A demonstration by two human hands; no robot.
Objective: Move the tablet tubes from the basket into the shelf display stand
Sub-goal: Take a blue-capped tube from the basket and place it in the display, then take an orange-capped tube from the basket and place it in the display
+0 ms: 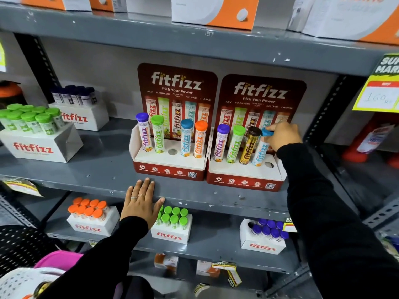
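Observation:
Two red fitfizz display stands sit side by side on the grey shelf. The left stand (168,157) holds purple, green, blue and orange capped tubes, with its middle hole (172,151) empty. The right stand (244,172) holds a purple, a green and a brown-capped gold tube (248,147), plus a blue-capped tube (260,153). My right hand (282,135) grips that blue cap while the tube stands in the fourth hole. The hole (269,164) at the right end is empty. My left hand (141,200) lies flat on the shelf edge, fingers spread. The white basket (19,281) shows at the bottom left.
White fitfizz boxes of green-capped tubes (32,134) and dark-capped tubes (77,108) stand at the left of the shelf. The lower shelf carries boxes with orange (90,216), green (172,223) and purple caps (265,236). Orange-white cartons fill the top shelf. A yellow price tag (377,93) hangs at right.

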